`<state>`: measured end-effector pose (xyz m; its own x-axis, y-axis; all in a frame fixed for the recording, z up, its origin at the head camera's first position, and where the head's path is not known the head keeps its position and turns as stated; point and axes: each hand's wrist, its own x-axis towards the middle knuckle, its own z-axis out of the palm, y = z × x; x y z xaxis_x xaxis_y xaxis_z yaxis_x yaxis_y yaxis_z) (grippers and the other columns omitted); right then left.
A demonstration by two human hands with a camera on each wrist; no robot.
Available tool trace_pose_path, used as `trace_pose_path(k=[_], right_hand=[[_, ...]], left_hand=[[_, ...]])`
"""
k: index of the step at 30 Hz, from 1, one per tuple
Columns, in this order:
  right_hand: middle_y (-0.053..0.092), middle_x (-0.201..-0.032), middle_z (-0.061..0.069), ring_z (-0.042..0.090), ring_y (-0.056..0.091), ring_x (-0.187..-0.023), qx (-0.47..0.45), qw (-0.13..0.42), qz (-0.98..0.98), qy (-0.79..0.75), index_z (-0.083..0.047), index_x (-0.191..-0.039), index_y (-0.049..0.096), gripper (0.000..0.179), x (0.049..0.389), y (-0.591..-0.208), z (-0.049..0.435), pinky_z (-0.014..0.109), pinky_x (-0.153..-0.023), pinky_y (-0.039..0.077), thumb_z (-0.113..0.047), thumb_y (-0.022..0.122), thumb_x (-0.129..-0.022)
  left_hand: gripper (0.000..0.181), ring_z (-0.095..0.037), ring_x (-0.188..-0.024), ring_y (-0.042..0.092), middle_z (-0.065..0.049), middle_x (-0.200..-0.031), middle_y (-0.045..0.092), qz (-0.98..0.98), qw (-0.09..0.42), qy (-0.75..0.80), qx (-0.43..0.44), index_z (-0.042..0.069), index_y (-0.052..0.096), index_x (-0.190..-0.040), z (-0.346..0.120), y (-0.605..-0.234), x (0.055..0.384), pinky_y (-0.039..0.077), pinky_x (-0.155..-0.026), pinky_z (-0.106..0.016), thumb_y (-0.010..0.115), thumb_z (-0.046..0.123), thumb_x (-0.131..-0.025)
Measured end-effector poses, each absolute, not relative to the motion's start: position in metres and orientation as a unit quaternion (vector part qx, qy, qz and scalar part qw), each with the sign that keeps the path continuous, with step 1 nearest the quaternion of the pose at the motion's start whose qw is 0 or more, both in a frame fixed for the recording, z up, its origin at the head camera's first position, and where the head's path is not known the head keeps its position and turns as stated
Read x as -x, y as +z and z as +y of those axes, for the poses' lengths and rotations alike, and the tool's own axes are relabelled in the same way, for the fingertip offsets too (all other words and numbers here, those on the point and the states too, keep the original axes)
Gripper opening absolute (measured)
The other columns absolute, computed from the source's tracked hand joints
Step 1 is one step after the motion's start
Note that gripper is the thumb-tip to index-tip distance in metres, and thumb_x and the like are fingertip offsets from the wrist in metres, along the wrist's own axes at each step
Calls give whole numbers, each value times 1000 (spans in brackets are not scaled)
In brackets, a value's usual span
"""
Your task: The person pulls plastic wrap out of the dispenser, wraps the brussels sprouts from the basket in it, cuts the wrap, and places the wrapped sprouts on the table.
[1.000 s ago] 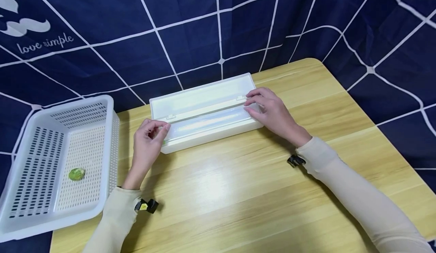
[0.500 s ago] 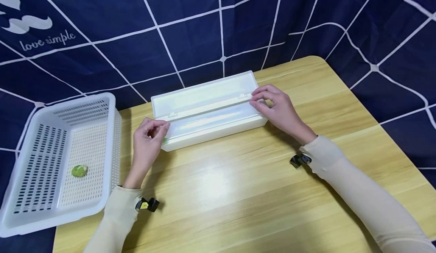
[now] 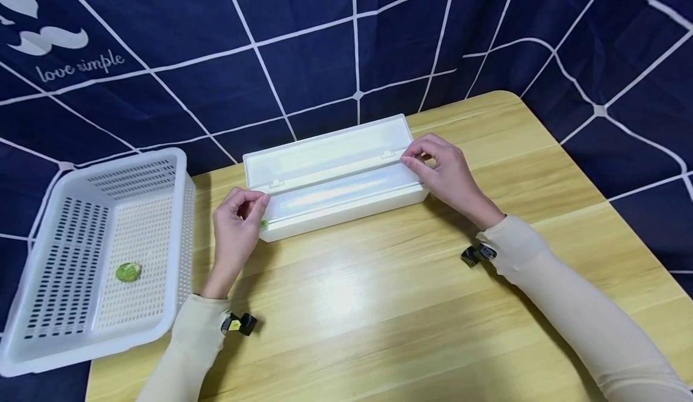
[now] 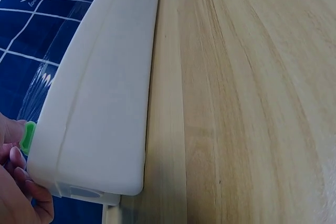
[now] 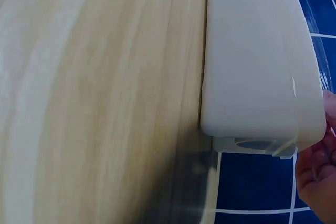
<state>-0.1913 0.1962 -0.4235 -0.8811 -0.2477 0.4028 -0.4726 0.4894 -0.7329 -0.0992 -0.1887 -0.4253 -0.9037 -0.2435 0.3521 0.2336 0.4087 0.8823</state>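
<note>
A long white cling film dispenser lies on the table with its lid tipped back. Clear cling film stretches between both hands along the dispenser's opening, as the left wrist view shows. At the left end my left hand pinches the film between thumb and fingers, close to a small green slider. My right hand pinches the film's other corner at the right end. In the right wrist view, part of the right hand is cut off by the frame.
To the left stands a white perforated basket with a small round green vegetable in it. The wooden table reaches back to a dark blue curtain with white lines.
The right hand has shifted slightly right, to the dispenser's end, and its fingers have closed together on the film. My left hand keeps its place; the view has shifted slightly.
</note>
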Motion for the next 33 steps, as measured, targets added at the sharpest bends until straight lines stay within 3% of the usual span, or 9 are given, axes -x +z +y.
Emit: trace_pose_path(k=[4,11,13,21,28,33], right_hand=[[72,-108,4,16,63,-101,-175,112,-857,471,-4,-100,78,4,191,-422,192,27,-92,51,-7,78,-103],[68,-113,7,20,57,-96,-101,100,-865,482,-1,-103,80,11,180,-417,184,21,-79,45,-12,79,-103],[68,-113,7,19,58,-99,-102,107,-865,480,-1,-101,80,9,180,-416,183,21,-82,47,-10,80,-102],[68,-107,9,21,61,-103,-130,127,-863,471,0,-102,81,8,183,-415,182,40,-95,51,-8,79,-102],[70,-107,8,17,64,-104,-146,146,-855,475,2,-102,81,6,185,-416,184,22,-95,53,-5,79,-101],[73,-107,9,16,66,-100,-160,157,-849,478,2,-104,79,7,187,-418,184,18,-92,54,-3,79,-101]], left_hand=[[4,-10,-70,45,-5,-79,54,-809,217,-547,-7,-9,77,-95,-189,-425,98,33,-61,-18,81,-6,-95],[5,-13,-76,53,-9,-79,59,-819,210,-534,-12,-8,78,-95,-186,-425,96,44,-72,-23,80,-4,-97],[5,-13,-77,55,-10,-79,61,-823,211,-528,-16,-8,78,-95,-186,-424,95,46,-75,-25,80,-4,-97],[5,-13,-78,56,-15,-81,65,-828,225,-514,-13,-8,78,-94,-188,-422,97,47,-77,-26,79,-4,-97],[5,-11,-84,62,-16,-88,72,-824,231,-517,-8,-6,80,-96,-187,-422,97,52,-85,-22,80,-2,-98],[4,-11,-91,63,-16,-90,71,-819,238,-522,-12,-5,81,-96,-189,-423,98,52,-95,-27,81,-2,-97]])
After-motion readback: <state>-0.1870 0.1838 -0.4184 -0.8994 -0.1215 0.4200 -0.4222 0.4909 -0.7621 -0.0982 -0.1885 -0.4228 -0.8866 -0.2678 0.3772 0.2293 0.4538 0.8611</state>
